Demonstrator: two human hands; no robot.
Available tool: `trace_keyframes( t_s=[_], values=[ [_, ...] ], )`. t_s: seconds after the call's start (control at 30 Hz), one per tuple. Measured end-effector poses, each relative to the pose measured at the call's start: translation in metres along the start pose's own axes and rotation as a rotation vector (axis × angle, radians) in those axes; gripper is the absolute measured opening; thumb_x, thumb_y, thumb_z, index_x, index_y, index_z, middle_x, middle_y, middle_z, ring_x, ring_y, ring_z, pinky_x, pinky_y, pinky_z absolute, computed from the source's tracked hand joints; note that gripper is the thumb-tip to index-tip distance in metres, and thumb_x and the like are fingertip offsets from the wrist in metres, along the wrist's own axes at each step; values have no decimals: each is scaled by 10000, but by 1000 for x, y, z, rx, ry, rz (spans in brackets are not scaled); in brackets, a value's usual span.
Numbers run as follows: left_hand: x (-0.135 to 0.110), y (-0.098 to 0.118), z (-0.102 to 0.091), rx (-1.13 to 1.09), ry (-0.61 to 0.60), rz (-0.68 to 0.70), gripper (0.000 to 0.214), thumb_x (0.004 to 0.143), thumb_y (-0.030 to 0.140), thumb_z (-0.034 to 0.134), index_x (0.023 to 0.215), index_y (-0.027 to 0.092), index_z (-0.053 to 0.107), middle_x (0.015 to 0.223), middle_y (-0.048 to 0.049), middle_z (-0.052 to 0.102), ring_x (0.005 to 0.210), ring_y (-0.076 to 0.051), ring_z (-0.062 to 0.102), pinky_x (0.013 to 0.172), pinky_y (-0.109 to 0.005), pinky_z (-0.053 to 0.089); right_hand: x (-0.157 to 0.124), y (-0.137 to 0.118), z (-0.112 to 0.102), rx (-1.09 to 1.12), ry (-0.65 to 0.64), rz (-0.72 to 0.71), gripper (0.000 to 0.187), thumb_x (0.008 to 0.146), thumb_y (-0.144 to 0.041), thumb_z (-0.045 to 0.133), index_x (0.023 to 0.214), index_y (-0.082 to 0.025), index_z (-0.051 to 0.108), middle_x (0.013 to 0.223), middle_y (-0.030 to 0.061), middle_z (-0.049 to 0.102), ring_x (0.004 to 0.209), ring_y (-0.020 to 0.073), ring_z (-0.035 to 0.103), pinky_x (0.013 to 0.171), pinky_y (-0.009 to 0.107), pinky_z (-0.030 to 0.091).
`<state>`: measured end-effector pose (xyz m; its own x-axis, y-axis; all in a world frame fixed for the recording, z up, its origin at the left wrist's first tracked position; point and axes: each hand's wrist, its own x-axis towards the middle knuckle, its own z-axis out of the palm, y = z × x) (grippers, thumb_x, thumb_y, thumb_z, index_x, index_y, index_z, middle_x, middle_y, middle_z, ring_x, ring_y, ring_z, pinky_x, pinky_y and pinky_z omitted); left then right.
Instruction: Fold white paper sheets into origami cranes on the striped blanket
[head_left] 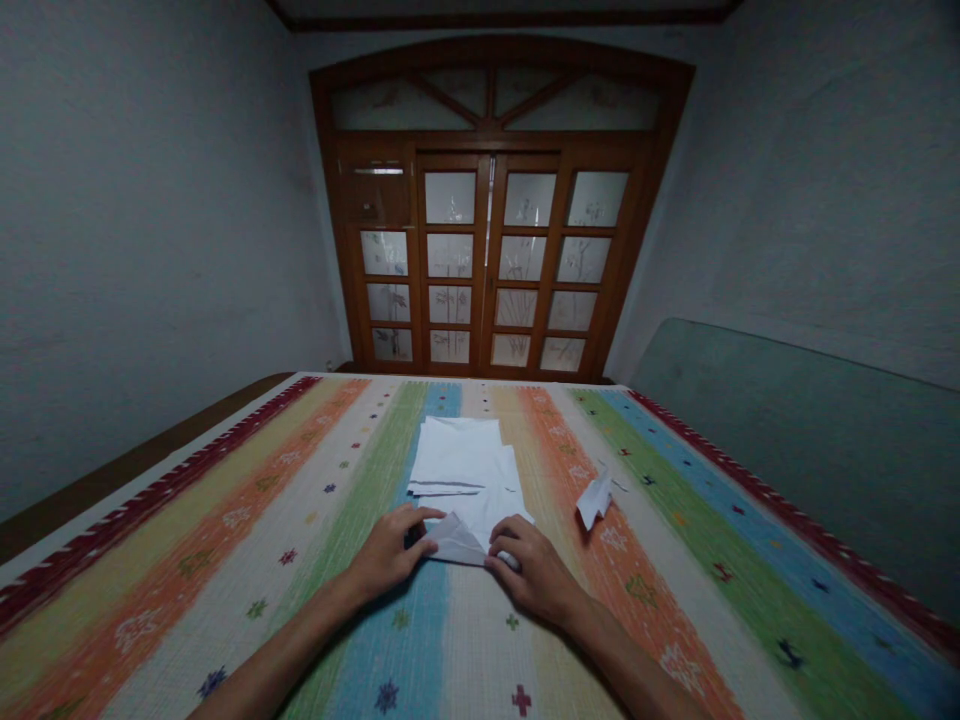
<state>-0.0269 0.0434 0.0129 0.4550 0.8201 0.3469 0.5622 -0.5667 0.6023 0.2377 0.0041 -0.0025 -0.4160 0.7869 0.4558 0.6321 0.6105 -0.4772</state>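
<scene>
A folded piece of white paper (454, 541) lies between my two hands, its top coming to a point. My left hand (395, 545) grips its left end between thumb and fingers. At the right end, my right hand (531, 563) pinches the paper's corner, with the fingers curled. Just beyond my hands is a stack of white paper sheets (457, 450), its edges not lined up. To the right of the stack rests a folded paper figure (596, 498) with pointed ends.
A striped, multicoloured cloth (300, 560) covers the bed or table; I cannot tell which. A greenish board-like panel (795, 430) stands along the right side. Wooden doors with glass panes (487, 260) close off the far end, between pale walls.
</scene>
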Motion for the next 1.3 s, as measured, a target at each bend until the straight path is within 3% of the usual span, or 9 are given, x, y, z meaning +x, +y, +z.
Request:
trace_keyframes(
  t_s=[0.1,0.27,0.43,0.67,0.8,0.93,1.1,1.3],
  values=[
    [-1,2,1,-29,10,-35,429,812,166,634,1240,208,628,819,-8,662,742,-186,610,734,-310,477,0,0,1,9,1,24,59,857,-147,662,824,-193,678,944,66,657,898,221,612,805,348,491],
    [-3,5,1,67,-43,11,210,824,144,642,997,221,734,850,-43,681,841,-221,611,793,-339,464,0,-1,1,-11,-9,57,66,836,-131,677,841,-195,660,936,57,640,902,224,600,802,346,481],
    [-3,4,-1,183,-70,49,146,843,174,654,936,226,752,788,-48,677,845,-241,585,800,-357,446,1,-2,-1,-4,-32,46,106,850,-131,667,925,-207,669,955,56,635,921,227,596,815,352,483],
    [-3,4,-4,233,-85,77,178,866,179,635,926,256,784,794,-52,640,846,-232,580,771,-335,443,0,-3,-1,-9,-12,3,86,863,-164,650,892,-221,707,947,60,634,896,225,602,802,359,497],
    [-4,4,-2,190,-76,70,187,861,156,627,928,236,782,895,-69,640,889,-226,601,792,-330,476,1,7,2,-95,180,66,154,896,-155,569,953,-219,697,978,88,638,926,255,602,832,410,502],
    [-4,6,0,187,-61,168,214,869,114,588,958,213,755,1019,-97,634,959,-236,598,844,-357,495,0,27,9,-171,413,198,252,878,-135,520,1074,-199,666,1062,132,655,1000,301,603,877,475,501],
    [-6,15,2,242,-74,332,331,864,41,523,1054,241,707,1117,-99,646,1037,-256,558,864,-393,489,-2,40,15,-95,456,274,258,860,-192,528,1079,-178,662,1019,138,705,965,317,637,883,513,516],
    [-10,25,7,295,-111,298,266,902,270,638,1167,242,649,1116,-101,649,1052,-286,551,913,-443,470,4,38,9,144,493,285,270,756,-153,554,987,-209,684,942,94,699,880,277,661,801,432,564]
  ],
)
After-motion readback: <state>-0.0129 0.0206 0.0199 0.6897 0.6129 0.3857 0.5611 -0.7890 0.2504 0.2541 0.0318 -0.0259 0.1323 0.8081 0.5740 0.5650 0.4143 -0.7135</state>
